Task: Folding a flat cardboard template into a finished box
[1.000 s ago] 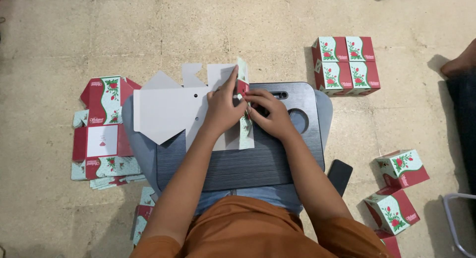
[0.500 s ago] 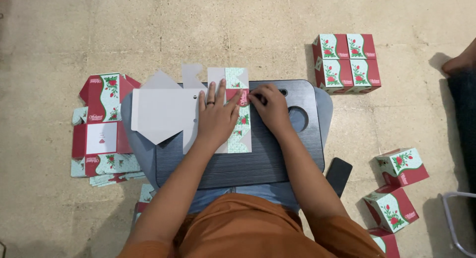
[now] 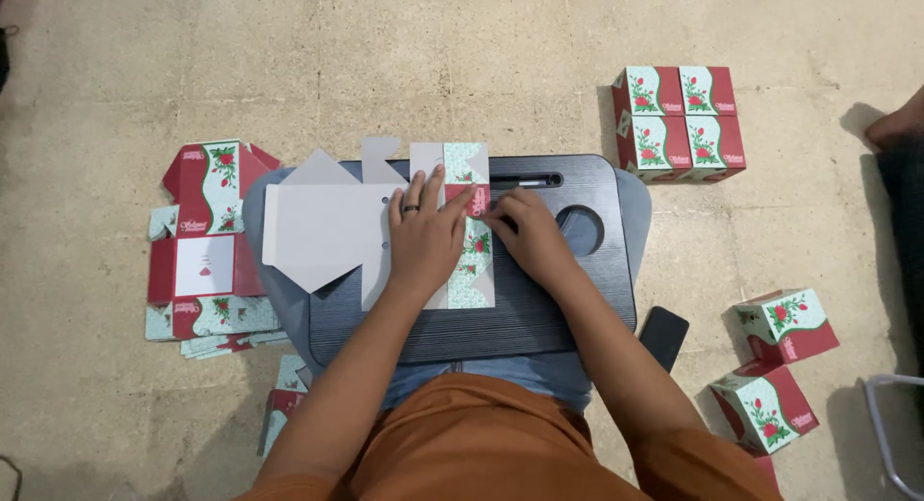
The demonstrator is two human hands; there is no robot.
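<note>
A flat die-cut cardboard box blank [image 3: 322, 227], grey on its inner side, lies across a black lap desk [image 3: 568, 299] on my knees. One panel with a red, mint and rose print [image 3: 472, 270] is folded over on its right side. My left hand [image 3: 426, 236], wearing a dark ring, presses flat on the blank with fingers spread. My right hand [image 3: 527, 233] rests beside it, fingertips pushing down on the printed panel's edge.
A pile of unfolded printed blanks [image 3: 207, 246] lies on the floor at left. Several assembled boxes [image 3: 679, 121] stand in a block at upper right, two more [image 3: 780, 361] at lower right. A dark phone [image 3: 664, 335] lies by the desk. Another person's foot [image 3: 895, 126] shows at right.
The printed panel, held up between both hands a second ago, has been folded down flat. My left hand opened and now presses on it; my right hand slid to its edge.
</note>
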